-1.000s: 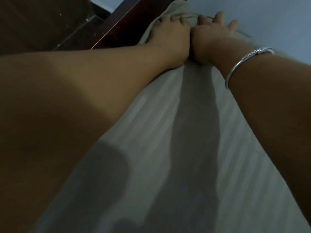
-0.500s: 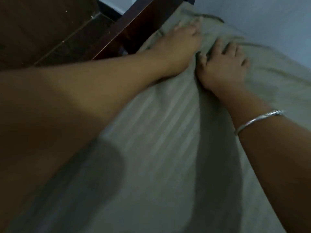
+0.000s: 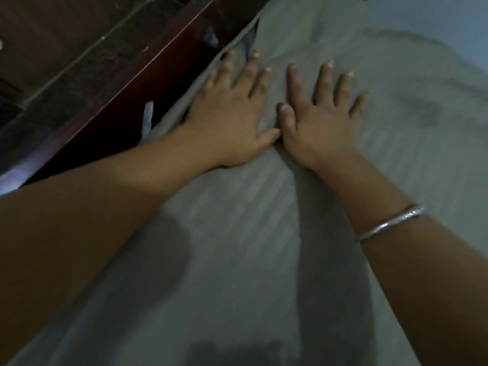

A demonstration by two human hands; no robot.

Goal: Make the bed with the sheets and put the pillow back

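Note:
A pale striped sheet (image 3: 237,233) covers the bed and fills most of the view. My left hand (image 3: 229,112) lies flat on it with fingers spread, close to the sheet's left edge. My right hand (image 3: 319,117) lies flat beside it, fingers apart, thumbs nearly touching. A silver bangle (image 3: 390,223) circles my right wrist. Neither hand holds anything. Wrinkles run across the sheet at the upper right. No pillow is in view.
A dark red wooden bed frame (image 3: 148,67) runs diagonally along the sheet's left edge. Beyond it is dark tiled floor (image 3: 66,48). A pale wall (image 3: 449,30) stands at the upper right, behind the bed.
Both hands have slid back toward me along the sheet from its far end. Their fingers, bunched together a second ago, now lie spread and flat.

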